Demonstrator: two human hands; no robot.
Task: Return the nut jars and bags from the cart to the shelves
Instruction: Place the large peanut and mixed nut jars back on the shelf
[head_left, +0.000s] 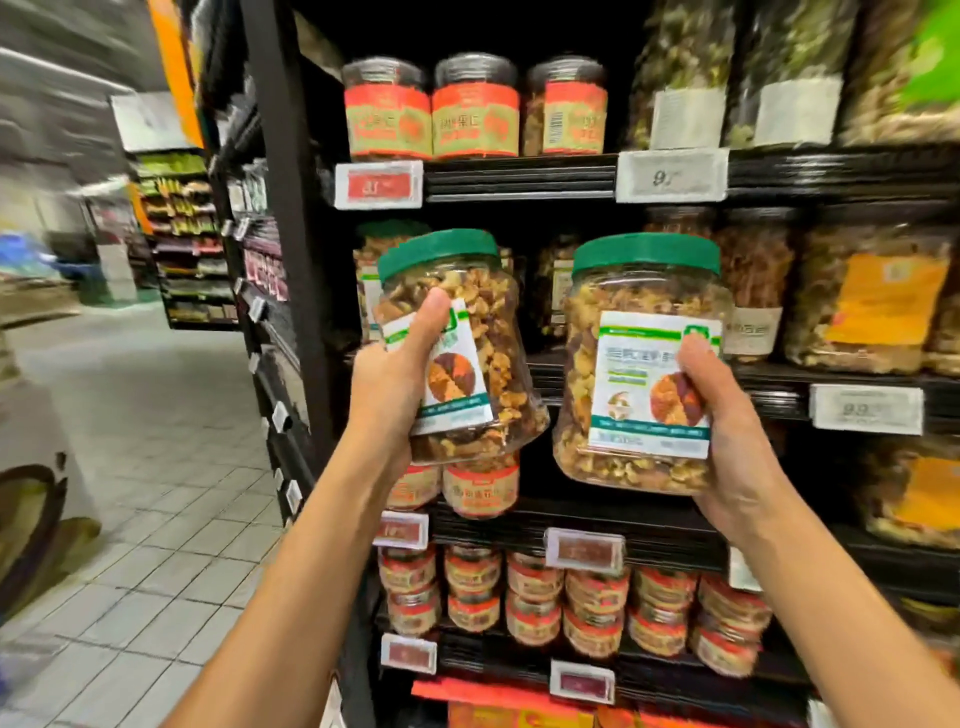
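Observation:
I hold two clear nut jars with green lids up in front of the black shelves. My left hand (400, 384) grips the left jar (483, 322) from its left side, thumb across the label; this jar tilts to the left. My right hand (727, 426) grips the right jar (644, 332) at its lower right corner, thumb on the white and green label. Both jars hang level with the middle shelf (779, 379), where similar jars (748, 275) stand behind them. No cart is in view.
Red-labelled jars (475, 111) stand on the upper shelf, and smaller red-labelled tubs (535, 608) fill the lower shelves. Bags of nuts (878, 301) sit at the right. White price tags (378, 184) line the shelf edges. A tiled aisle (156, 467) runs along the left.

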